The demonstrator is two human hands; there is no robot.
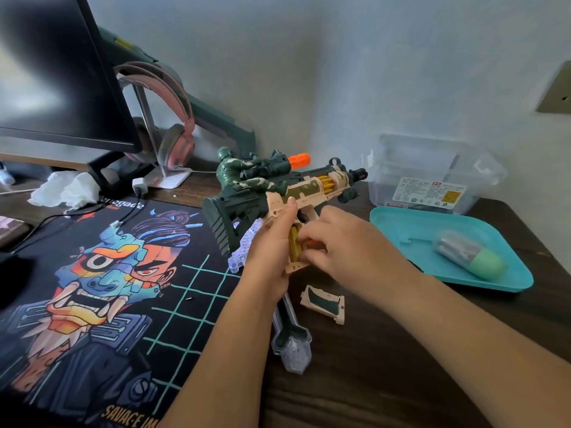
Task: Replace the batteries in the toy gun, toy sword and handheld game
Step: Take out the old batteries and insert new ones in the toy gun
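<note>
- The counter (386, 381) carries all the things. A printed mat (92, 288) covers its part at nine o'clock, and a teal tray (432, 230) lies at three o'clock from the hands.
- The toy gun (278, 193) is held up over the middle of the counter, with the barrel toward two o'clock and the stock toward nine o'clock. Its handle stands open and a yellow battery (293, 247) shows inside. I judge the gun is in the middle of its change: the cover is off, and the cells must still be settled and the handle closed.
- The toy sword (293, 353) lies on the counter under the left forearm, with its clear hilt at six o'clock from the gun. Nothing shows it opened, so it seems not yet begun.
- The handheld game I cannot find in this view, so I count it as still to do.
- The left hand (272, 261) has its grip closed around the handle of the gun from the nine o'clock side, with the thumb lying upward on the beige body.
- The right hand (343, 245) comes from three o'clock. Its fingers are curled at the open handle and the grip seems to pinch the battery. Whether the battery goes in or comes out, I cannot tell.
- The battery cover (323, 304) lies loose on the counter at five o'clock from the hands, near the sword.
- A capsule case (469, 254), silver and green, rests on the tray. What it contains I cannot tell.
</note>
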